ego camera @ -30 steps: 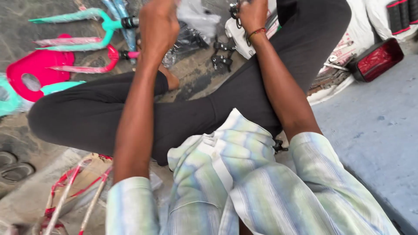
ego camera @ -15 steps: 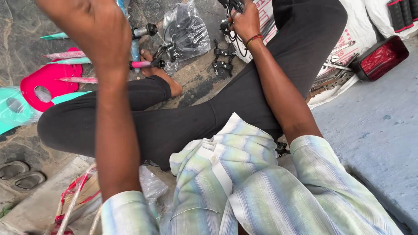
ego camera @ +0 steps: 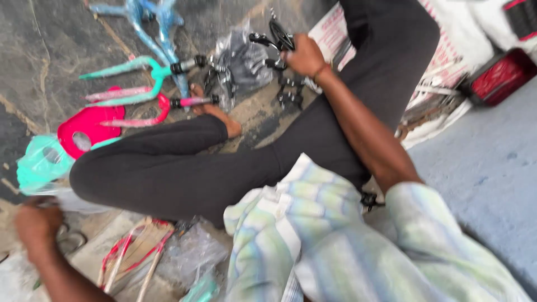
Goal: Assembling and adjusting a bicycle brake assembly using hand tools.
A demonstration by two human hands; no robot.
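I sit cross-legged on a stone floor in black trousers [ego camera: 184, 168] and a striped shirt. My right hand [ego camera: 303, 56] is stretched forward and shut on a black metal bicycle part [ego camera: 275, 34], held above a heap of similar black parts [ego camera: 288, 92]. My left hand [ego camera: 36, 223] is low at the left by my knee, its fingers closed on the edge of a clear plastic wrapping [ego camera: 72, 198]. The picture is blurred there, so I cannot make out more of the wrapping.
Teal forks [ego camera: 131, 70], pink forks [ego camera: 140, 112] and a blue frame [ego camera: 151, 17] lie on the floor ahead. A pink plate [ego camera: 89, 131] and a teal plate in plastic [ego camera: 42, 162] lie left. Red-and-white tubes [ego camera: 137, 251] sit near my knee; a red box [ego camera: 500, 75] stands right.
My left arm has swung from high in front of me down to the left, by my knee. My right hand has stayed forward with the black part. The view has tilted down.
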